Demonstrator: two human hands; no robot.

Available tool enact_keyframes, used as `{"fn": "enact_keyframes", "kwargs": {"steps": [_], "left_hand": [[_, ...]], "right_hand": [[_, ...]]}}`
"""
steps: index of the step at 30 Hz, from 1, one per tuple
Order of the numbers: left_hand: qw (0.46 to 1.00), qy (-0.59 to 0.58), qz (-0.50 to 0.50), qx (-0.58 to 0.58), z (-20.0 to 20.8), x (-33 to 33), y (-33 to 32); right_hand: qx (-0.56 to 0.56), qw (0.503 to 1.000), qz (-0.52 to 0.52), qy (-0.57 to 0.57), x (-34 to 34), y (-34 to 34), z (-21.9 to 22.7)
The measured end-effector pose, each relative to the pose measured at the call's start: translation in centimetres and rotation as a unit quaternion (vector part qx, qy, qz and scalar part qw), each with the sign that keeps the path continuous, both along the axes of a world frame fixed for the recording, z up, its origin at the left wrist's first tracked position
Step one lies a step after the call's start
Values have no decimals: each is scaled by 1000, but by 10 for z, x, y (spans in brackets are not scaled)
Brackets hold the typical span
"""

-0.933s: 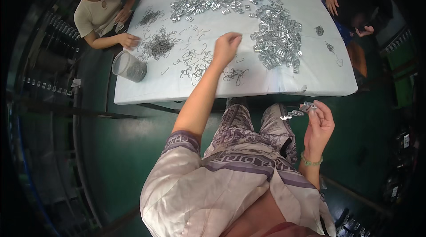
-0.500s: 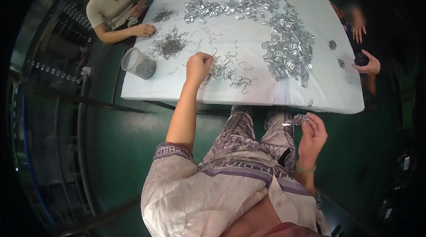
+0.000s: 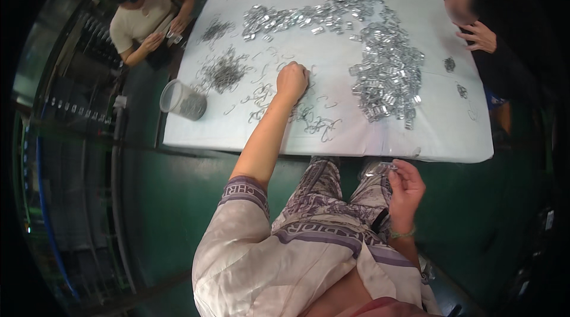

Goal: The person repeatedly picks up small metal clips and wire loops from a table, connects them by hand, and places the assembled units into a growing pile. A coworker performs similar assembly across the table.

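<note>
My left hand (image 3: 293, 83) reaches over the table with its fingers closed, down among thin bent wire hooks (image 3: 313, 120). Whatever its fingertips pinch is hidden from view. Just off the table's front edge, my right hand (image 3: 407, 193) grips a few shiny metal buckle-like pieces (image 3: 380, 168) between thumb and fingers. A long heap of similar shiny metal pieces (image 3: 389, 70) runs across the table to the right of my left hand. A denser tangle of wire hooks (image 3: 224, 71) lies to its left.
A tilted clear plastic cup (image 3: 183, 101) with wire pieces inside stands at the table's (image 3: 249, 140) left edge. One person (image 3: 145, 17) works at the far left with small pieces in hand; another person's hand (image 3: 480, 38) is raised at the right. Small dark clusters (image 3: 450, 64) lie near the right edge.
My left hand has moved right and slightly farther in over the hooks. My right hand has shifted slightly left and down. The left person's hands came off the table; the right person's raised hand moved.
</note>
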State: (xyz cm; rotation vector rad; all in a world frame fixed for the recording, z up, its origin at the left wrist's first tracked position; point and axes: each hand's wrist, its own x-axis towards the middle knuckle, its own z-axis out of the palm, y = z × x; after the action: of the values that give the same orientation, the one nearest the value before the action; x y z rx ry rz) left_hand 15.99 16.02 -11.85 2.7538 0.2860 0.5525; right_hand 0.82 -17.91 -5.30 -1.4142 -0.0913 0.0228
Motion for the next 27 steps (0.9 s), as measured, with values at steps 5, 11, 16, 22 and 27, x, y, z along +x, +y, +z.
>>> {"fn": "enact_keyframes", "kwargs": {"steps": [5,11,16,22,27], "left_hand": [[985,107,43,131,6,39,-29],[966,122,-38,224,6,43,-33],[980,66,-30,183,-3,38,-15],[953,66,-89,-282,44,-25,-50],[803,54,-258,-534,91,-110,-120]], "right_hand": [[17,1000,5,-4,2,5,3],[13,1000,-22,-14,-3,1,7],[16,999,-34,-24,-8,3,10],[5,999,-37,-32,-11,3,7],[18,999,-23,-30,-8,11,5]]}}
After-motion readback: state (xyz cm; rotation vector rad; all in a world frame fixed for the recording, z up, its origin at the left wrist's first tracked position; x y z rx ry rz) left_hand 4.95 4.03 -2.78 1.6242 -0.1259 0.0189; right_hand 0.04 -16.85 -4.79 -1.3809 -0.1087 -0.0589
